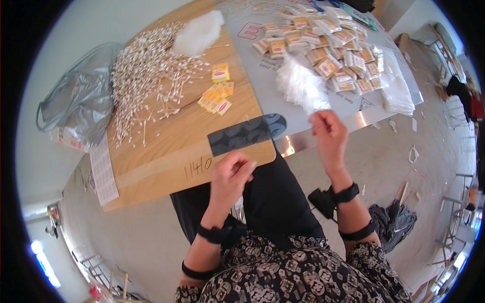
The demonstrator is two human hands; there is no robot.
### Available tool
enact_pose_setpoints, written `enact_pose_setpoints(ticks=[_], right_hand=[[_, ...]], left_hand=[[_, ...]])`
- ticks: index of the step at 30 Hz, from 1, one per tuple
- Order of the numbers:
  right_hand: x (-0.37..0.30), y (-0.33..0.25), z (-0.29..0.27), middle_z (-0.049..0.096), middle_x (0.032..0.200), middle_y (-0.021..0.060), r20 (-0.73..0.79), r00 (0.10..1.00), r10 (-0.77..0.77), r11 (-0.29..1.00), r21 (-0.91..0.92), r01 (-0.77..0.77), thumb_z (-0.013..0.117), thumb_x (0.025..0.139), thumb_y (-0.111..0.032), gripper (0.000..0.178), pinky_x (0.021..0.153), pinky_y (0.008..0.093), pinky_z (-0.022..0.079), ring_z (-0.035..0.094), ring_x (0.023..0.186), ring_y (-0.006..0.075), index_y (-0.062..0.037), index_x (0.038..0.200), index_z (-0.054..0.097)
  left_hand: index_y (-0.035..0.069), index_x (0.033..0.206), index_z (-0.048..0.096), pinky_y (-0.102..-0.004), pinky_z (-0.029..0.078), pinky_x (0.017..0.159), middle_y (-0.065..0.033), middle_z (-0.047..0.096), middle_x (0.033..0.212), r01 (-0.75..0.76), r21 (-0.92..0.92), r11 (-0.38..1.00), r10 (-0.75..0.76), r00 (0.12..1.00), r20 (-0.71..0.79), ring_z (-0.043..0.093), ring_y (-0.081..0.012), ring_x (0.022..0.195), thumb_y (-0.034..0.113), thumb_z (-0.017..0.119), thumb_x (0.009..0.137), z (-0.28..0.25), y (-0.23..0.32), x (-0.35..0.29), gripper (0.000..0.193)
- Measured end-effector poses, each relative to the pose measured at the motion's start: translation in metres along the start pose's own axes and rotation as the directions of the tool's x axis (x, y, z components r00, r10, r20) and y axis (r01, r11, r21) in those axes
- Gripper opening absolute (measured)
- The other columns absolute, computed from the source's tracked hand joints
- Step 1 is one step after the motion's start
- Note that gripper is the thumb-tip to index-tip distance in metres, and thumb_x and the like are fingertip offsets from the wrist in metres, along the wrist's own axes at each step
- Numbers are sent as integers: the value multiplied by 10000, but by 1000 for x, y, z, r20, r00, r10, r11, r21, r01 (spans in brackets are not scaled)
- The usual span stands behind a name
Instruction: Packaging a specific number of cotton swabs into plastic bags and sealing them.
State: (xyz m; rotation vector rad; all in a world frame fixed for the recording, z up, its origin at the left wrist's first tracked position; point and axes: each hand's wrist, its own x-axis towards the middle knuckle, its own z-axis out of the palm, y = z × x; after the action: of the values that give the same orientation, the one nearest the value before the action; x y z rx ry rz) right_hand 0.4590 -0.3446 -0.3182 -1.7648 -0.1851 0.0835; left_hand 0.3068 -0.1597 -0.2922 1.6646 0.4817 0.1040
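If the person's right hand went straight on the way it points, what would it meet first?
Most likely the pile of clear plastic bags, just beyond the right hand in this view; whether they already touch is unclear.

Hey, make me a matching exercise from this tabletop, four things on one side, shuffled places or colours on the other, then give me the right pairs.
Column one
1. Cotton swabs
2. Small printed cards
3. Fanned plastic bags
4. Circle-patterned strip

Column two
A. Yellow, to the right of the white-tipped heap
B. Dark grey, just beyond the left hand
C. Heaped loose on the wood-grain board
D. Transparent, just beyond the right hand

Right pairs: 1-C, 2-A, 3-D, 4-B.
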Motion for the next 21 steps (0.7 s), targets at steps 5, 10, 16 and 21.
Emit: enact_pose_setpoints(ticks=[5, 10, 16, 21], right_hand=[[-59, -18, 56, 599, 725, 19, 276, 959, 60, 967, 224, -124, 639, 895, -17, 56, 582, 231, 464, 563, 669, 58, 25, 876, 607], [-75, -8, 79, 621, 783, 46, 388, 922, -18, 975, 211, -70, 654, 867, 10, 67, 614, 247, 487, 591, 686, 78, 28, 918, 615], [-75, -21, 88, 609, 771, 59, 381, 920, -88, 990, 139, 37, 680, 850, -17, 85, 609, 255, 480, 579, 658, 96, 28, 887, 618], [-74, -30, 95, 598, 743, 48, 420, 907, -38, 979, 199, -51, 716, 830, -59, 125, 576, 248, 454, 559, 637, 103, 13, 860, 618]], left_hand=[[-14, 864, 615, -213, 463, 563, -10, 616, 724, -88, -59, 994, 84, 994, -67, 566, -43, 653, 98, 656, 906, 20, 12, 20, 126], [-36, 877, 643, -223, 500, 621, -25, 636, 734, -23, -252, 967, -35, 974, -225, 582, -56, 669, 80, 653, 906, 9, -11, 9, 119], [-34, 798, 641, -231, 450, 568, -17, 616, 682, 27, -238, 971, -110, 934, -341, 544, -66, 615, 39, 682, 856, -6, -27, 1, 102], [1, 737, 606, -214, 417, 523, 2, 584, 641, -67, 29, 997, 73, 937, -343, 506, -46, 590, 9, 707, 812, -10, -29, 0, 126]])
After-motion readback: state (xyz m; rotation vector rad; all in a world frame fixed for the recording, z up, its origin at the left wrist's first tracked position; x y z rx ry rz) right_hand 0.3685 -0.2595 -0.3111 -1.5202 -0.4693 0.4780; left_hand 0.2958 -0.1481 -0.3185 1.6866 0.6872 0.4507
